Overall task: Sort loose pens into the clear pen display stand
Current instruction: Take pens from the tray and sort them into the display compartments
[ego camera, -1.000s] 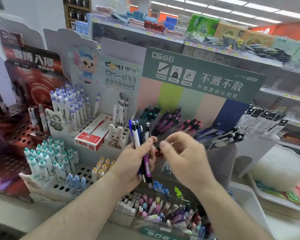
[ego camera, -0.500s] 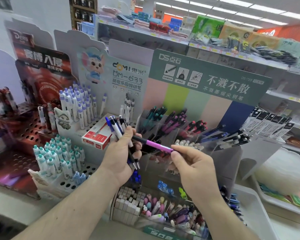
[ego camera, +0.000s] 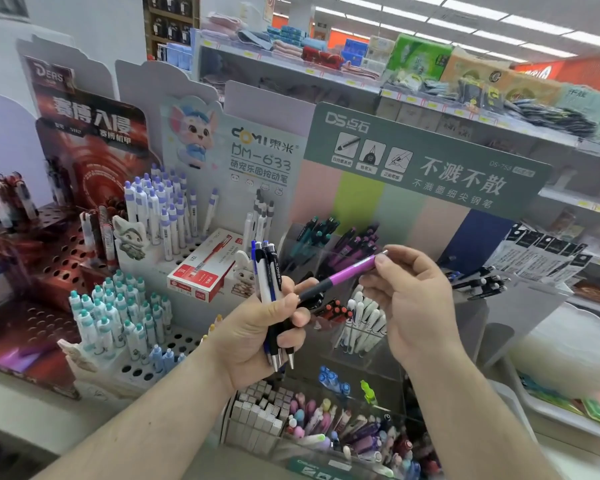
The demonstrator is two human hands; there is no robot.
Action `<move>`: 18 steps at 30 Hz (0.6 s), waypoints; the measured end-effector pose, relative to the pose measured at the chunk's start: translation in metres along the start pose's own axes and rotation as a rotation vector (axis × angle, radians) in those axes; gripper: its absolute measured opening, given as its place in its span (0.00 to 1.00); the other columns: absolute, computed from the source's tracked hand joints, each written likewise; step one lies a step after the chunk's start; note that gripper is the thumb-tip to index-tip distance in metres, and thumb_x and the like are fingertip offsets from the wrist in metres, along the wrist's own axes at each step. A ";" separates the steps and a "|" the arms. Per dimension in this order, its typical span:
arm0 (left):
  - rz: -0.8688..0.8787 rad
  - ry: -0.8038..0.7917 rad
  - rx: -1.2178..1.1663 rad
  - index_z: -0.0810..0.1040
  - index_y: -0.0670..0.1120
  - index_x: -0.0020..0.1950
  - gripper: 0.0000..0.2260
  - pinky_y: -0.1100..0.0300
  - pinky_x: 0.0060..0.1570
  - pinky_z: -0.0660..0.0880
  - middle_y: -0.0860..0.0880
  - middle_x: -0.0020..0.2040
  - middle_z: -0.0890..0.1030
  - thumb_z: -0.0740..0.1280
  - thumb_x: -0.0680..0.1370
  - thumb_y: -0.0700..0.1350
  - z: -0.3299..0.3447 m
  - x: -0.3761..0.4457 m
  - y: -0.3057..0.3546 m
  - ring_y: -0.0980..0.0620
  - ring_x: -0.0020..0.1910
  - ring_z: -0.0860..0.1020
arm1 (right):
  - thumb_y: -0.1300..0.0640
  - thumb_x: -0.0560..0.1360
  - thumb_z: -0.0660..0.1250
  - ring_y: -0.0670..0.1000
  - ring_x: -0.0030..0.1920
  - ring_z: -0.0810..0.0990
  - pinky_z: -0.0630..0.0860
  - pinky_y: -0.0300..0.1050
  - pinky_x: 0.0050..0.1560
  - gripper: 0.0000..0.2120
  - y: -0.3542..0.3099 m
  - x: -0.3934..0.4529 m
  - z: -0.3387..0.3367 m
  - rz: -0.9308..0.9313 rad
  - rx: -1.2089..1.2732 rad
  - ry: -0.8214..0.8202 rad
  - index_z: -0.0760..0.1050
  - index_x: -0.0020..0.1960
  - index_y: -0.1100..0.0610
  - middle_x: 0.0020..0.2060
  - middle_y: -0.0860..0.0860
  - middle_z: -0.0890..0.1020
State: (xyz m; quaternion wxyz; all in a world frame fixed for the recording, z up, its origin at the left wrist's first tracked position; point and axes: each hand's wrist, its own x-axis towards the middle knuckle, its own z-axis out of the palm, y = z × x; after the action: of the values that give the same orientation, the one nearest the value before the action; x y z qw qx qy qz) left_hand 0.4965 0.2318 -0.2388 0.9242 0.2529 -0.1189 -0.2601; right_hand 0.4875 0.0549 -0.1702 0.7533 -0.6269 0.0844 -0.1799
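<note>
My left hand (ego camera: 257, 337) grips a bundle of several loose pens (ego camera: 269, 271), white, blue and black, upright with tips down. My right hand (ego camera: 413, 306) pinches the top end of a purple pen (ego camera: 349, 274) with a dark grip; the pen lies slanted between both hands, its dark grip end against my left fingers. Behind them stands the clear pen display stand (ego camera: 295, 233), its compartments holding teal pens (ego camera: 317, 232), purple pens (ego camera: 355, 247), red pens (ego camera: 336, 311) and white pens (ego camera: 364, 320).
A white stand with purple-capped pens (ego camera: 163, 213) and teal-capped pens (ego camera: 115, 313) sits left, with a red pen box (ego camera: 201, 268) on it. A red perforated display (ego camera: 49, 258) is far left. Low clear bins (ego camera: 326, 431) of erasers and pens lie below my hands. Black pens (ego camera: 482, 282) rest right.
My right hand has drawn the purple pen out of the left hand's bundle and lifted its far end up and to the right. The view has shifted slightly.
</note>
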 end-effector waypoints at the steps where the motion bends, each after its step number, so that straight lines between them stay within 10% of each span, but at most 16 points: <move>1: -0.002 -0.005 0.010 0.81 0.47 0.39 0.18 0.66 0.24 0.69 0.47 0.46 0.80 0.85 0.57 0.40 -0.001 0.001 0.001 0.54 0.32 0.76 | 0.67 0.78 0.66 0.52 0.36 0.82 0.78 0.42 0.36 0.06 -0.006 0.004 0.000 -0.035 -0.005 0.019 0.78 0.50 0.58 0.41 0.57 0.83; 9: -0.003 0.036 0.116 0.79 0.46 0.39 0.17 0.65 0.23 0.68 0.46 0.44 0.79 0.85 0.58 0.43 -0.005 0.005 0.003 0.54 0.29 0.74 | 0.60 0.76 0.70 0.48 0.40 0.83 0.81 0.45 0.45 0.08 -0.037 0.059 -0.004 -0.617 -0.391 0.364 0.75 0.46 0.47 0.38 0.45 0.82; 18: -0.033 0.035 0.217 0.76 0.48 0.37 0.07 0.66 0.24 0.66 0.52 0.32 0.68 0.70 0.74 0.38 -0.004 0.004 0.005 0.58 0.25 0.67 | 0.58 0.76 0.70 0.40 0.38 0.78 0.77 0.39 0.47 0.04 -0.015 0.080 0.015 -0.669 -0.666 0.264 0.78 0.50 0.52 0.37 0.38 0.78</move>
State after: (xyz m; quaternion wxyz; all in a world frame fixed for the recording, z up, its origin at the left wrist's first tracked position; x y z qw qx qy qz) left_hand 0.5035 0.2351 -0.2393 0.8890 0.3578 -0.1260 -0.2564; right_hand 0.5643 0.0362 -0.1446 0.3955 -0.7983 0.0262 -0.4535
